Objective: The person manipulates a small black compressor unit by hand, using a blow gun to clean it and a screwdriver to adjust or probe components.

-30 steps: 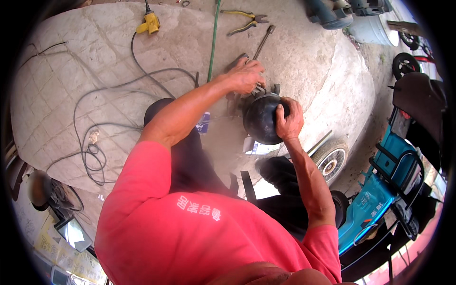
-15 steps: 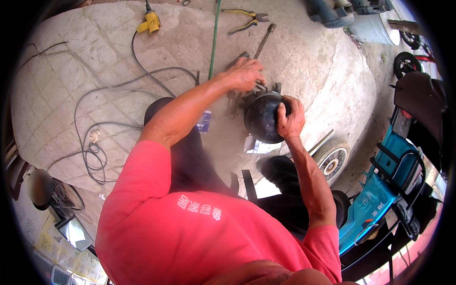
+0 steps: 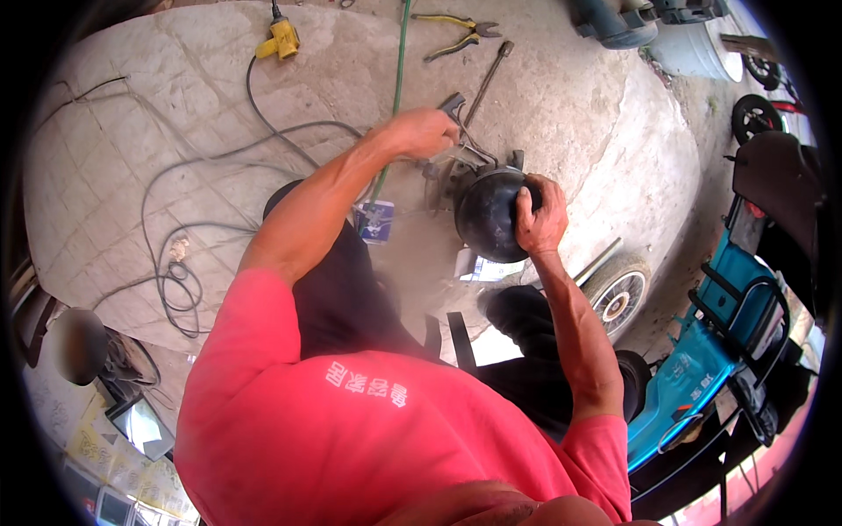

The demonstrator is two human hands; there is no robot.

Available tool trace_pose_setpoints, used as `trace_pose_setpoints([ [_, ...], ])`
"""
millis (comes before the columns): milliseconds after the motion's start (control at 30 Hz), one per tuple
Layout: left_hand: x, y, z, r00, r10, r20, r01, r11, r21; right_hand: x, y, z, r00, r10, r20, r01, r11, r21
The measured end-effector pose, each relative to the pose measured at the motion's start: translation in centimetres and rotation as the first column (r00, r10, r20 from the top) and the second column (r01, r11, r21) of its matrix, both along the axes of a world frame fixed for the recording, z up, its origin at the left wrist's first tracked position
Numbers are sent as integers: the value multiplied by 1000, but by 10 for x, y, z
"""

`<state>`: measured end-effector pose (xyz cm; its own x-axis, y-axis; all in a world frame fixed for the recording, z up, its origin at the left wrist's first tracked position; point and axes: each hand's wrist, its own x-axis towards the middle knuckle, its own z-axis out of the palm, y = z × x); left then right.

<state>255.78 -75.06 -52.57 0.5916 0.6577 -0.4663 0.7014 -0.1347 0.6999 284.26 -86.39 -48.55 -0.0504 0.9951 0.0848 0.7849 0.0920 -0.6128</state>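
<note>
A black, rounded metal body with fittings on its far side is tilted up between my knees. My right hand grips its right side, thumb over the top and fingers curled round the far edge. My left hand is closed in a fist to the far left of it. A thin bent metal rod runs from near that fist to the fittings; whether the fist holds it is hidden. Just past the knuckles shows a dark grey tool end. Beneath the body lies a white printed sheet.
Yellow-handled pliers and a long metal socket bar lie on the concrete floor beyond. A green hose and a black cable with a yellow connector run at left. A spoked wheel and a blue vehicle stand at right.
My left hand has drawn left, away from the fittings, and its fingers have closed into a fist. My right hand stays on the black body.
</note>
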Motion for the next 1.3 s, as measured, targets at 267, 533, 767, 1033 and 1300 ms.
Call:
trace_pose_setpoints([
  [267, -3, -11, -17, 999, -48, -4, 48, 998, -51, -3, -1, 1, 1000, 4, -3, -4, 1000, -20],
  [533, 0, -8, -20, 1000, -9, 30, 9, 1000, -9, 0, 0, -1, 1000, 1, 5, -1, 999, -32],
  [767, 2, -6, -32, 999, -33, 31, 36, 994, -100, -2, 1, 0, 1000, -11, 18, 12, 999, -44],
  [1033, -3, 1, -23, 996, -83, 22, 84, 993, -83, 3, 0, -5, 1000, 9, 0, -9, 1000, -12],
  [1300, -20, 5, -40, 996, -68, -59, 68, 998, -15, 0, -1, -4, 1000, -9, 5, 9, 999, -38],
])
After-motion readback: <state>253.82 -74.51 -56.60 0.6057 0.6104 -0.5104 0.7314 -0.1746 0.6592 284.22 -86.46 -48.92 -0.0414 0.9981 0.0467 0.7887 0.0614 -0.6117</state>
